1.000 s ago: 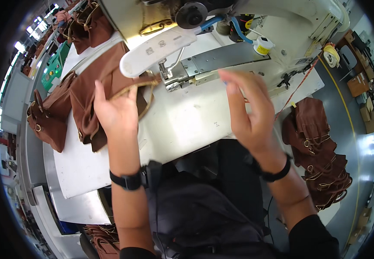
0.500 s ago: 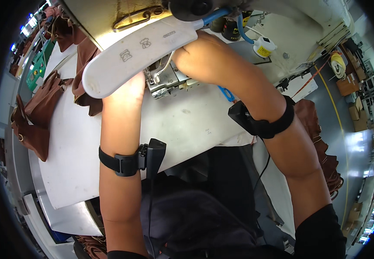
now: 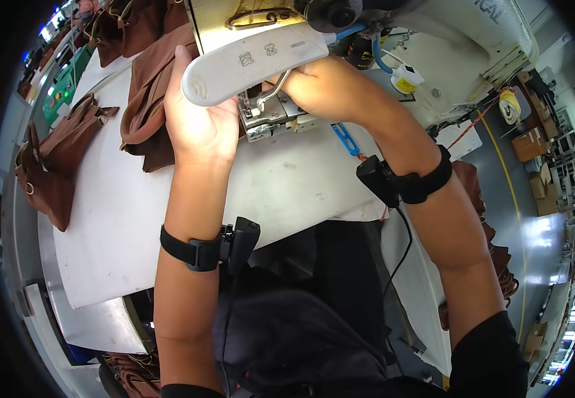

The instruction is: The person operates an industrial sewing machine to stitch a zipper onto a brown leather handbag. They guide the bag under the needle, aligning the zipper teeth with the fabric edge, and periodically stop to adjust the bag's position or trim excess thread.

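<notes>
My left hand is palm up beside the metal foot and plate of a sewing machine. Its thumb stretches out against a brown leather bag with a zipper edge, while its fingers are hidden behind a pale paddle-shaped machine part. No object shows in the visible palm. From the other side my right hand bends in behind the foot. The paddle-shaped part and the wrist hide its fingers, so I cannot see what it holds.
More brown leather bags lie along the table's left side. A blue tool with slots rests right of the machine plate, and a small white bottle stands on the machine bed. Brown pieces hang at the right, near cardboard boxes.
The left hand has come further into sight, its palm and thumb now showing beside the bag. The view has shifted, so the machine sits further right. My right arm stays nearly in place.
</notes>
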The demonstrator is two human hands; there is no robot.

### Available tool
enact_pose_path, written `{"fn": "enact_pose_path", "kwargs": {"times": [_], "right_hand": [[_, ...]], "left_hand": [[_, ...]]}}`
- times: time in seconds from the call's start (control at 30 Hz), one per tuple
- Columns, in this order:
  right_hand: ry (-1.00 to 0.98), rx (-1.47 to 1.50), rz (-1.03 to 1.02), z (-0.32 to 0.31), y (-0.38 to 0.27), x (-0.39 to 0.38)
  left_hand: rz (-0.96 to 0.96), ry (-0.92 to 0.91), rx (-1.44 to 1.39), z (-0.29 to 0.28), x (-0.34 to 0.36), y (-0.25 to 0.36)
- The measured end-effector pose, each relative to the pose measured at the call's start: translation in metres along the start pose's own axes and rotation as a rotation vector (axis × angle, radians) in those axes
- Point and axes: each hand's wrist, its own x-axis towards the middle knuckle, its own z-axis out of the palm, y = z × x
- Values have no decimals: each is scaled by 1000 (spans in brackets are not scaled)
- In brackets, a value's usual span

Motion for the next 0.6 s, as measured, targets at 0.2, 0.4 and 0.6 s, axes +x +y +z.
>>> {"fn": "enact_pose_path", "kwargs": {"times": [0.2,0.4,0.6], "right_hand": [[278,84,-258,19,19,-3],[475,12,-266,26,12,-12],[399,153,-241,26,12,-12]], "left_hand": [[-17,79,-47,8,-10,-1],[6,193,20,23,-23,-1],[-4,167,89,24,-41,-3]]}}
